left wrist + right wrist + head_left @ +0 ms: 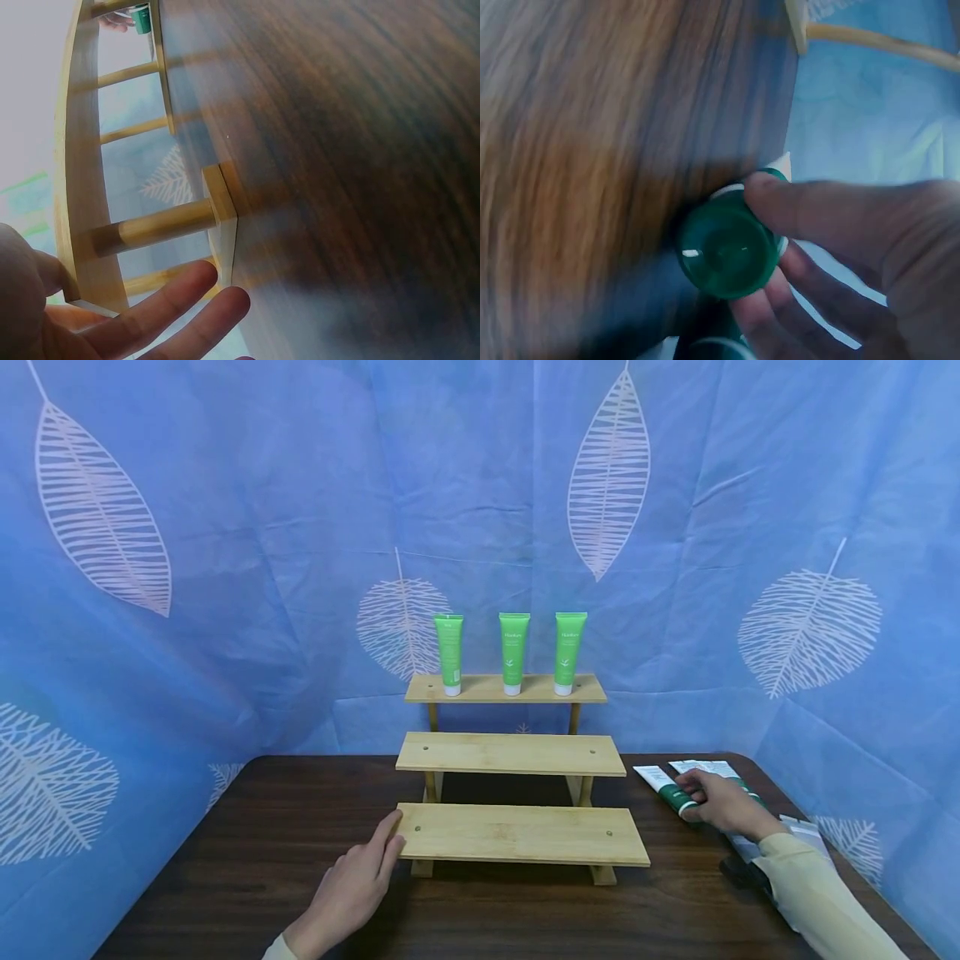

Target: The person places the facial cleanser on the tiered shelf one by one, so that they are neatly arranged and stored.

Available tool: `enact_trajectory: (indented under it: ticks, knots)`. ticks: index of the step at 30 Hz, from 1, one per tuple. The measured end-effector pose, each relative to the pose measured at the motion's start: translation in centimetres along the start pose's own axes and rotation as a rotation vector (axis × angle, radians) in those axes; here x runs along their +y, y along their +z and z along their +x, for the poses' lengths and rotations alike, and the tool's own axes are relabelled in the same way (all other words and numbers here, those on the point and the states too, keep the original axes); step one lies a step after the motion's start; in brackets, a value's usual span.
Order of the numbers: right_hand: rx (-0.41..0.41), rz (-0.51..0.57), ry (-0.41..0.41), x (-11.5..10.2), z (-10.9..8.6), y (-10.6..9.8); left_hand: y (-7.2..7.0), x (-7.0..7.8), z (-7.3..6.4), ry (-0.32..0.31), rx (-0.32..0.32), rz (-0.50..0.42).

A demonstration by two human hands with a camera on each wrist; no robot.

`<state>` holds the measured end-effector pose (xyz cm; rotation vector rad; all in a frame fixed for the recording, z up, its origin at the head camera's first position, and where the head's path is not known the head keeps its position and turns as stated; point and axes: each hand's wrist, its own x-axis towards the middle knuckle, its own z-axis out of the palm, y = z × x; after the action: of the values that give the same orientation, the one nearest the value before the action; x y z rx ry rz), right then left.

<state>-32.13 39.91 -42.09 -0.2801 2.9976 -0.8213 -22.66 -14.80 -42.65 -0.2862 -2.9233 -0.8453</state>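
A three-tier wooden display stand point(517, 832) stands on the dark table. At the left end of its lowest board, my left hand point(351, 887) holds the corner; in the left wrist view two fingers point(176, 300) extend below the board. To the right of the stand, my right hand point(726, 803) pinches a white and dark-green squeeze tube point(660, 782) near its cap. The right wrist view shows the round green cap point(727, 251), with the thumb on one side and fingers on the other. The tube lies low, close to the tabletop.
Three light-green tubes point(513, 652) stand cap-down on the top board. More white and green tubes point(716, 767) lie beyond my right hand, partly hidden. Greyish-white items point(806, 833) lie by my right forearm. A blue leaf-patterned cloth point(480, 485) hangs behind the table point(247, 860).
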Motion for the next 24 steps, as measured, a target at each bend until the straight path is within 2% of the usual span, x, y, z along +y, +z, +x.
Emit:
enact_trajectory:
  ticks: [6,11,15,19,24]
  knots:
    - [-0.005,-0.034,0.038,-1.4,0.2,0.9,0.1,0.0,0.1,-0.002,0.000,0.012]
    - [0.045,-0.058,0.056,-2.3,0.2,1.5,0.3,-0.1,0.2,0.005,0.007,0.018]
    - [0.082,-0.078,0.101,-2.8,0.2,1.6,0.3,-0.1,0.2,0.016,0.013,0.011]
    - [0.070,-0.084,0.143,-3.0,0.2,1.5,0.2,0.0,0.1,0.013,0.008,0.004]
    - [0.034,-0.116,0.118,-2.9,0.0,1.4,0.2,0.2,0.1,-0.003,0.002,0.002]
